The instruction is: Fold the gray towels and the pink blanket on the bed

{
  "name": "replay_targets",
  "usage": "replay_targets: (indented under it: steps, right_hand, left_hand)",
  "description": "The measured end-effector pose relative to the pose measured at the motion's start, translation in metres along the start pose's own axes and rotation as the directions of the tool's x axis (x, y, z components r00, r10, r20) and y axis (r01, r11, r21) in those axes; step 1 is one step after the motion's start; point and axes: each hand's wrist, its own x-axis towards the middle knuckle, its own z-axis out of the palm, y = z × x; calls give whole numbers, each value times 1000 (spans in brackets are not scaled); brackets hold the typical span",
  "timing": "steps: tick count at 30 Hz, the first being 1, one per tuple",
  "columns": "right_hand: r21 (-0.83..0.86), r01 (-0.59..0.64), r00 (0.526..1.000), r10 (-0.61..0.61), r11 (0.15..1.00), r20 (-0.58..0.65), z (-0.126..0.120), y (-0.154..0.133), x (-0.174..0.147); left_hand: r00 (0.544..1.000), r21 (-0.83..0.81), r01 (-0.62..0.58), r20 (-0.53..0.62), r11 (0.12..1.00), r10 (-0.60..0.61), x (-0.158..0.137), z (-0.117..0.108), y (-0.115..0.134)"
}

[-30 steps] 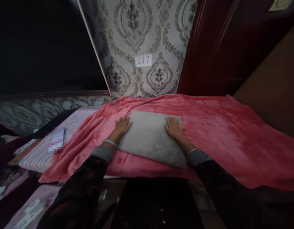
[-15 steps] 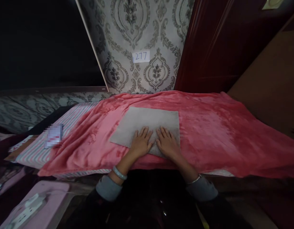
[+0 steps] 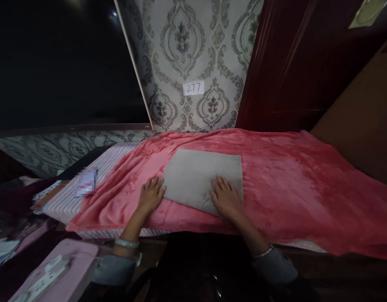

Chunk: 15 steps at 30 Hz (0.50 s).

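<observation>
A grey piece of cloth [image 3: 193, 176] lies flat on a pink plush blanket [image 3: 275, 184]. My left hand [image 3: 151, 193] rests at the cloth's left corner, fingers spread, partly over the blanket. Palm down on the right part of the cloth is my right hand [image 3: 225, 196], its fingers stretched out. Neither hand grips anything. Part of the cloth's right front is hidden beneath my right hand.
A striped sheet [image 3: 63, 201] shows at the left, with a blurred-out packet [image 3: 86, 182] on it. A white power strip [image 3: 44, 281] lies on a pink stool [image 3: 74, 272] at lower left. Behind stand a dark television screen [image 3: 64, 63] and patterned wall [image 3: 209, 63].
My left hand has moved left, from the cloth's middle to its left corner. My right hand stays on the right part. The whole view has shifted slightly.
</observation>
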Motion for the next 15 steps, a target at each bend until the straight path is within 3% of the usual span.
replay_targets:
  steps: [2,4,6,9,12,15]
  right_hand:
    - [46,12,1000,-13,999,14,-3,3,6]
    - [101,26,999,-29,995,22,-11,7,17]
    - [126,18,1000,-17,992,-13,-22,10,30]
    - [80,-50,993,59,996,-107,-31,13,47]
    - [-4,-39,993,38,999,-113,-23,14,51]
    - [-54,-3,996,-2,999,-92,-7,16,48]
  left_hand:
    - [998,1,22,-59,1000,-22,8,-7,6]
    - [995,-15,-37,-94,999,35,22,-15,25]
    - [982,-50,-183,-55,982,180,39,-22,55]
    - [915,-115,-393,50,913,400,65,-28,105]
    - [883,-121,-450,83,885,461,81,-18,137]
    - [893,-65,-450,-2,891,451,84,2,144]
